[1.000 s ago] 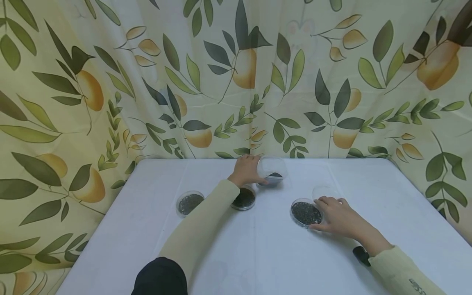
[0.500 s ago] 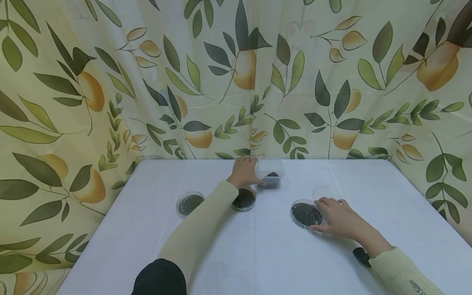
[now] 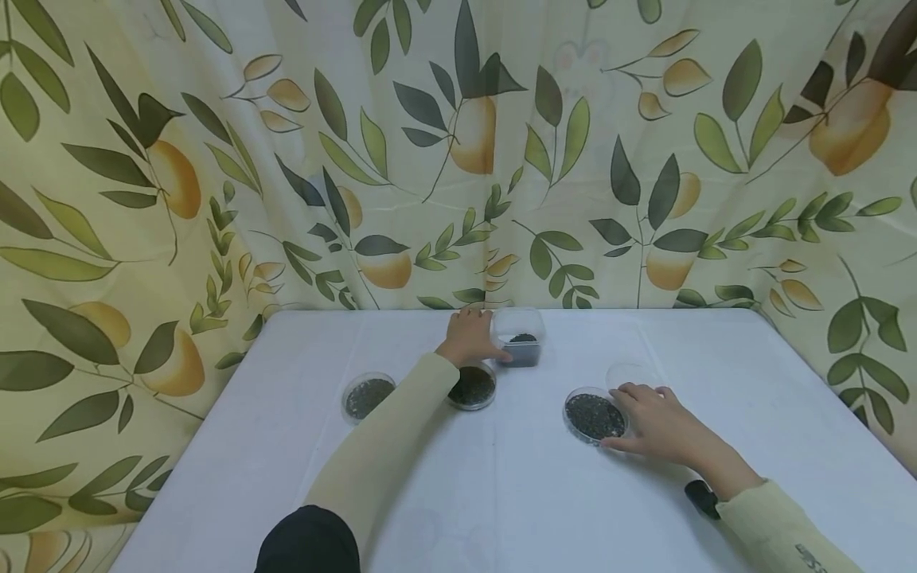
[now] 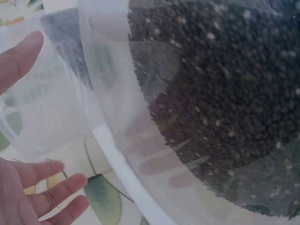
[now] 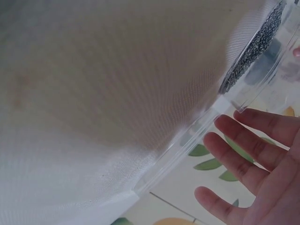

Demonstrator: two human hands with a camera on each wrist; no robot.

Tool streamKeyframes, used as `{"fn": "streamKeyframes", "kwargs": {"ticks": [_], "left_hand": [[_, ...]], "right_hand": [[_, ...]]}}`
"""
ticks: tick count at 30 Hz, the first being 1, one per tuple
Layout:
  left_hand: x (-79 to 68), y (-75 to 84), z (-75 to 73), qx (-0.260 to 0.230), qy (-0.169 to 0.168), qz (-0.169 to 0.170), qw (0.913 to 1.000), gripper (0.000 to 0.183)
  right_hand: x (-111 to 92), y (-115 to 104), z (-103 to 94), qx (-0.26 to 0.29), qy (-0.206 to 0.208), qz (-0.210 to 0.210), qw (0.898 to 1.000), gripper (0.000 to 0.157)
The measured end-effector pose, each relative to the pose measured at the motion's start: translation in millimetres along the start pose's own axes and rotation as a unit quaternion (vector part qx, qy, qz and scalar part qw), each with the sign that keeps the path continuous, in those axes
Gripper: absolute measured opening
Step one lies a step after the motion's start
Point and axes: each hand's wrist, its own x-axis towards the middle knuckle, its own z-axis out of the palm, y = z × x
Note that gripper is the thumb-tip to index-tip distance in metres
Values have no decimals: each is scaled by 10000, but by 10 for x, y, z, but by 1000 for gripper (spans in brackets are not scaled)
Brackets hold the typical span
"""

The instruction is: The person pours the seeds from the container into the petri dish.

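At the back of the table, my left hand point(image 3: 469, 336) holds a clear plastic box point(image 3: 521, 352) by its left side, thumb in front. Dark contents show in the box. In the left wrist view, thumb and fingers lie on either side of this box point(image 4: 51, 110). My right hand point(image 3: 655, 422) grips the right edge of a round clear dish point(image 3: 595, 414) of dark grains between thumb and index finger. The right wrist view shows that dish point(image 5: 253, 54) edge-on at the fingertips, the other fingers spread.
Two more round dishes stand near the left forearm: one of grey-black grains point(image 3: 368, 395) on its left, a brownish one point(image 3: 473, 387) under the wrist. Behind the right hand lies a clear round lid point(image 3: 634, 374). A leaf-patterned curtain point(image 3: 458, 159) closes off the white table's point(image 3: 544, 493) back edge.
The left hand and the plastic box have shifted a little to the left and toward the front, and the box's front now shows more. The right hand and its dish have stayed in place.
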Motion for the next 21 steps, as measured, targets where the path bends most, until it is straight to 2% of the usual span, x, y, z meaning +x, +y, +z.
{"fn": "streamKeyframes", "kwargs": {"ticks": [6,12,16,21], "left_hand": [[-106,123,-108,319,136,269,9990,110],[-302,318,-262,462,610,749,9942,106],[-472,461,-261,532,865,1166,9880,101],[-670,656,-175,732,1024,1671,9779,96]], "right_hand": [[-5,-9,-7,-31,-18,-2,10000,82],[13,-6,-22,-61,-6,-21,10000,82],[20,7,-9,-44,-81,14,10000,83],[15,-4,-21,-37,-163,30,9999,85]]}}
